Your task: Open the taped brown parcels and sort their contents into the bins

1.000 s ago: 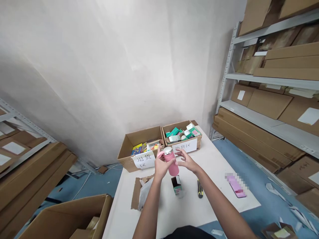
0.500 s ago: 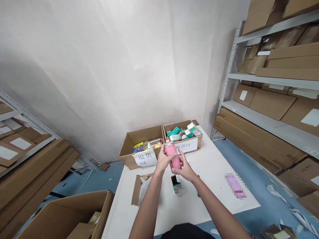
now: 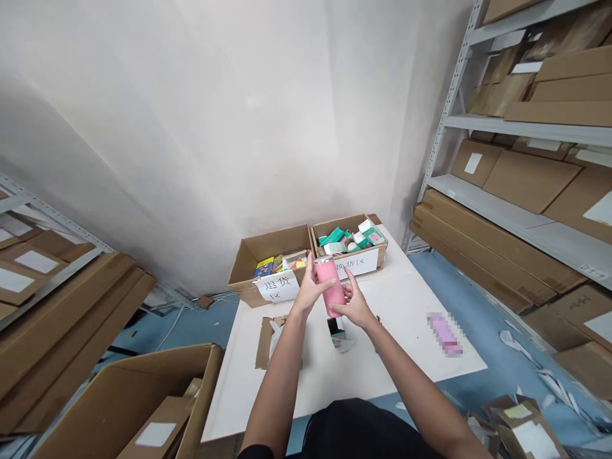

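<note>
A pink bottle [image 3: 329, 284] with a silver band near its top is held tilted over the white table [image 3: 406, 344]. My left hand [image 3: 310, 288] wraps its upper left side, thumb across the front. Against its lower right side, my right hand [image 3: 356, 303] grips it near the base, some fingers raised off the surface. Below the bottle stands a small open box [image 3: 337, 331], dark inside with green on its front, with clear plastic beside it. An opened cardboard piece [image 3: 262, 344] with whitish wrapping lies near my left forearm, which partly hides it.
Behind my hands stand a labelled carton [image 3: 243, 290] with books or packets and another carton [image 3: 382, 258] with green and white boxes. A blurred purple item [image 3: 445, 335] lies at the table's right. A large carton [image 3: 119, 382] stands at left; shelves [image 3: 507, 210] flank both sides.
The view has tipped down slightly, so the table shows higher. The bottle has turned a little in my hands, and its dark front marking no longer shows. Both hands keep hold of it.
</note>
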`<action>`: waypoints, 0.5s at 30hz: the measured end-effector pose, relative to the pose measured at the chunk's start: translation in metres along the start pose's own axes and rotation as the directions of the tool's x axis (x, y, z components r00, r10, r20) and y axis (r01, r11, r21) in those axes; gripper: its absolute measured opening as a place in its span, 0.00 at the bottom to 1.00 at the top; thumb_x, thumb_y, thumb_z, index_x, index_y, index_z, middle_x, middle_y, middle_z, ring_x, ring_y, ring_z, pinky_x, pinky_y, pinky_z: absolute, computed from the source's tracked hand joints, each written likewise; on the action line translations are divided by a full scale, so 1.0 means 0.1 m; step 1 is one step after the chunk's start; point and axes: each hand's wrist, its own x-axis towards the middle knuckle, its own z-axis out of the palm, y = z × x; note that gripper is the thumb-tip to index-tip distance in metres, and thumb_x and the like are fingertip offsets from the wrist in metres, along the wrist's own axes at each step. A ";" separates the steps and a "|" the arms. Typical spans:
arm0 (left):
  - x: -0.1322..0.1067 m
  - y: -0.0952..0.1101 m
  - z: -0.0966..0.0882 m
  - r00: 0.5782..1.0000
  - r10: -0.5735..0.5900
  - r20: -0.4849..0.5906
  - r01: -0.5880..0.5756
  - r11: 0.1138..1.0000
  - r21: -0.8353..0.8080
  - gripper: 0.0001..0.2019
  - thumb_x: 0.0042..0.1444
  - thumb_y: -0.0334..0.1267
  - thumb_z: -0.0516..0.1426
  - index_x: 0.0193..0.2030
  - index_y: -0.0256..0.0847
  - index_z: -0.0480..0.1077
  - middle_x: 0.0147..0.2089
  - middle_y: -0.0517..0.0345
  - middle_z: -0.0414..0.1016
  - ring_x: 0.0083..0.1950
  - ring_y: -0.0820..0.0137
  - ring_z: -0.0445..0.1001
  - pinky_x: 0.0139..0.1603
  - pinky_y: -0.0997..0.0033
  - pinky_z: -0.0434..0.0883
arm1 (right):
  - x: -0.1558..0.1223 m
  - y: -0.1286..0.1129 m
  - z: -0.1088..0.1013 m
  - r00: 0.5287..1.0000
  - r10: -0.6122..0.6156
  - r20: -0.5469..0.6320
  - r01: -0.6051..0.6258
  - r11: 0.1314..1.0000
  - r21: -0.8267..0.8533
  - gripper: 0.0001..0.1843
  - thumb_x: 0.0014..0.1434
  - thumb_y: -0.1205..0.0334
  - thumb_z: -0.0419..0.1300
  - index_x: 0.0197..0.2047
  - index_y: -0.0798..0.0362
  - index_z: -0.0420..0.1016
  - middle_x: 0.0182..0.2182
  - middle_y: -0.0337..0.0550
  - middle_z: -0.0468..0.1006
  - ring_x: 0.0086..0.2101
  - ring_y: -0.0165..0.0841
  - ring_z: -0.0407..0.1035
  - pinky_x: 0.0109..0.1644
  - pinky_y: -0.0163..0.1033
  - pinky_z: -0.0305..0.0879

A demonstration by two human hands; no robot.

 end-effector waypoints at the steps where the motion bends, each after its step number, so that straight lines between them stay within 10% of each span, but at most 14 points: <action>1: 0.00 0.01 0.02 0.999 0.008 -0.032 -0.008 1.000 0.022 0.68 0.45 0.44 0.76 0.81 0.56 0.33 0.68 0.47 0.70 0.60 0.62 0.76 0.61 0.61 0.74 | -0.01 0.00 0.01 0.999 -0.002 -0.047 0.000 0.999 -0.034 0.67 0.45 0.58 0.77 0.79 0.39 0.42 0.46 0.42 0.76 0.43 0.39 0.74 0.50 0.49 0.75; 15: 0.06 -0.25 -0.01 1.000 -0.020 0.000 0.020 0.999 0.039 0.69 0.47 0.43 0.76 0.81 0.52 0.30 0.51 0.54 0.80 0.49 0.64 0.79 0.59 0.56 0.74 | -0.14 0.12 0.02 0.996 0.030 -0.086 -0.031 0.999 -0.008 0.70 0.45 0.53 0.78 0.80 0.41 0.38 0.50 0.45 0.76 0.47 0.41 0.75 0.52 0.47 0.75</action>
